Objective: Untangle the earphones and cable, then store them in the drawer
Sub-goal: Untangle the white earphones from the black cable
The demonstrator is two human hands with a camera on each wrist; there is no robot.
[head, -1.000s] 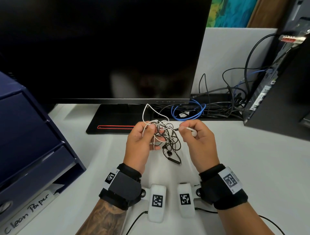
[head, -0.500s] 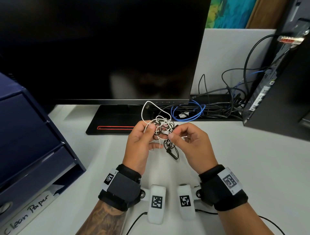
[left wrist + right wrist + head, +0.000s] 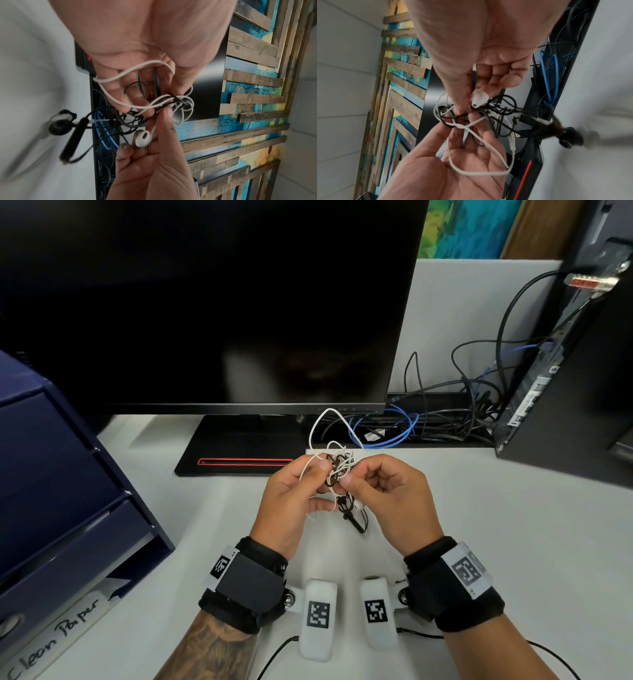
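A knot of white earphones and black cable (image 3: 337, 469) hangs above the white desk, in front of the monitor. My left hand (image 3: 318, 475) holds its left side, with white loops (image 3: 137, 70) lying across the curled fingers (image 3: 120, 94). My right hand (image 3: 349, 481) pinches the knot from the right between thumb and forefinger (image 3: 462, 106). A white earbud (image 3: 143, 138) rests against my right fingers and also shows as the white earbud (image 3: 478, 100). A black in-line remote (image 3: 354, 520) and black earbud (image 3: 59, 128) dangle below the knot.
A dark blue drawer unit (image 3: 51, 474) stands at the left. The black monitor (image 3: 205, 302) and its base (image 3: 239, 450) stand behind my hands. Blue and black cables (image 3: 394, 429) lie at the back right beside a black computer tower (image 3: 575, 405).
My right hand, which was drawing the white earbud out to the right, has come back left to the knot. The dangling black strands hang shorter and more bunched.
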